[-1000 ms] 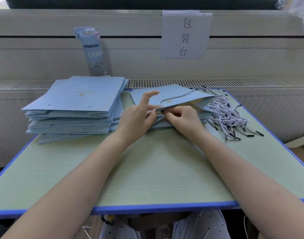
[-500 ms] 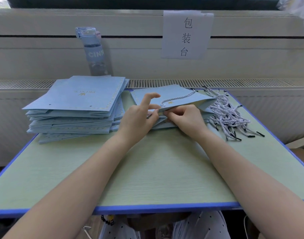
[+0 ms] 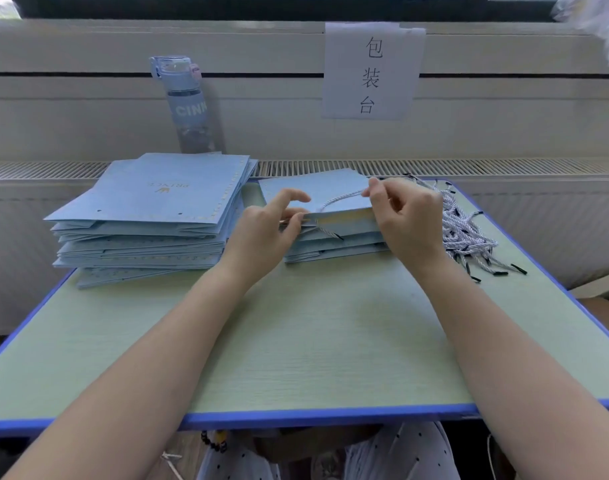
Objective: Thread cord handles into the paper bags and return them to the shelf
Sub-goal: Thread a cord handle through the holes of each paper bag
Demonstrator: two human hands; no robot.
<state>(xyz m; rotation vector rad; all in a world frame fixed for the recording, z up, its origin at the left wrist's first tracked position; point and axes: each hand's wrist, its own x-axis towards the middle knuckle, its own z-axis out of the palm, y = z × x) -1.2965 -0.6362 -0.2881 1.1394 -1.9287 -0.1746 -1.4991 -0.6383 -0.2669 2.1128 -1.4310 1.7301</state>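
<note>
While left hand [image 3: 268, 233] pinches top bag [image 3: 330, 185] at near edge, right hand [image 3: 407, 220] pinches cord [image 3: 341, 198] threaded through it

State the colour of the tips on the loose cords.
Black tips on white-and-dark twisted cords; head view shows them best.

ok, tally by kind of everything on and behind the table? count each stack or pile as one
Paper bag stacks: 2 (left stack, right stack)
Loose cord pile: 1
Cord being threaded: 1
Water bottle: 1
Paper sign: 1
Total: 6
</note>
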